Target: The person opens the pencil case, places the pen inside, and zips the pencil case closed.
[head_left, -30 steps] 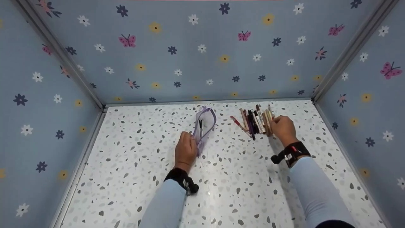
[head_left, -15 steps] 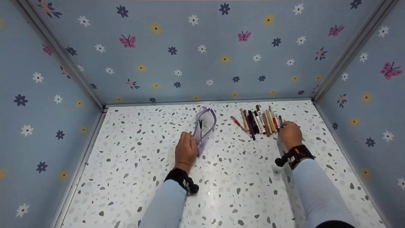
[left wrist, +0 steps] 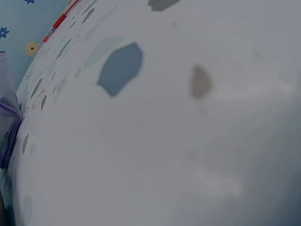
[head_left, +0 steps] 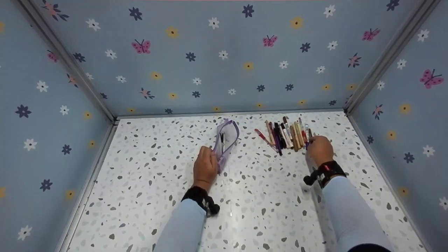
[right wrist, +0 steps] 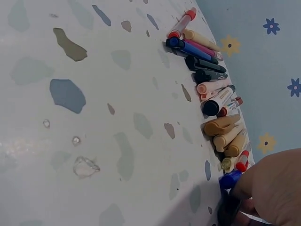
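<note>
My left hand [head_left: 205, 168] grips the near end of an open purple mesh pencil pouch [head_left: 229, 145]. Dark, slim pens [head_left: 222, 138] are visible inside it. A corner of the pouch [left wrist: 9, 113] enters the left wrist view; the hand is barely seen there. At the right end of a row of markers and pens [head_left: 295, 136], my right hand [head_left: 320, 150] pinches a dark marker [right wrist: 228, 209], mostly covered by the fingers. Right beside it lies a pen with a blue end [right wrist: 230, 180]. Some fingers of this hand [right wrist: 277, 188] are out of frame.
At the row's left end, a red-capped pen [head_left: 265, 138] lies slanted. The speckled white tabletop [head_left: 245, 210] meets a flowered blue back panel [head_left: 224, 70], with side panels left and right.
The right hand has shifted right along the row, then slightly back left, bringing a dark marker up against the row's right end. The left hand and pouch have stayed put.
</note>
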`<state>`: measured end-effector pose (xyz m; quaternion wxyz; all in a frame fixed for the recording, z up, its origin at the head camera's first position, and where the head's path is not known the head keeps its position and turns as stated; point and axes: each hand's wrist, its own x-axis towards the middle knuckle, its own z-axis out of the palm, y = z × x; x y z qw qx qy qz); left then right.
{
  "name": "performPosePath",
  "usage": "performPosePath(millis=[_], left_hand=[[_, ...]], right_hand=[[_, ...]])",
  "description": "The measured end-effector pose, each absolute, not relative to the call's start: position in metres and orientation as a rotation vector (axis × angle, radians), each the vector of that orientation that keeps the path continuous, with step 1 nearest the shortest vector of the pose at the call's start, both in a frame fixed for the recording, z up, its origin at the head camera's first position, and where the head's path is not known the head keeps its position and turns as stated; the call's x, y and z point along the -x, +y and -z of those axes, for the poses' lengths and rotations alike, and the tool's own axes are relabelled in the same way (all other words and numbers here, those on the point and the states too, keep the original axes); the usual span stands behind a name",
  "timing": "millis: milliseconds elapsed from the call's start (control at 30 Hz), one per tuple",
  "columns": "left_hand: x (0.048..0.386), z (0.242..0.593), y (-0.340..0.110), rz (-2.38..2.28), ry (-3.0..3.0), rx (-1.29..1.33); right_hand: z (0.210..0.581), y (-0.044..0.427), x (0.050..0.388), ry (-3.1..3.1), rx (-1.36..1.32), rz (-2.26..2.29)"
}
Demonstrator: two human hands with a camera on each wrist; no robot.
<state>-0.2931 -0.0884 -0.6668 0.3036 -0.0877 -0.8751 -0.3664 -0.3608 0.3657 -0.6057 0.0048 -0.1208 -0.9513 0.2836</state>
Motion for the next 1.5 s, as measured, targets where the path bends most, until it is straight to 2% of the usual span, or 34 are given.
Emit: performPosePath(millis=[467,633,833,1133,1500], left_hand=[[0.292,0.666,-0.089,0.964,-2.335,0.216],[0.293,0.668,-0.089,0.954,-2.318,0.230],[0.294,0.668,-0.089,0.962,-2.296,0.235],[0.294,0.667,-0.089,0.954,-2.309,0.231],[0.294,0.670,-0.089,0.958,-2.286,0.249]], right_hand=[[0.602,0.360,0.354,-3.015,0.306,-0.611],[0.595,0.360,0.348,-2.954,0.272,-0.696],[0.594,0.359,0.363,-2.932,0.320,-0.860],[0.567,0.319,0.369,-2.936,0.325,-1.003],[0.553,0.243,0.370,-2.817,0.104,-1.354]])
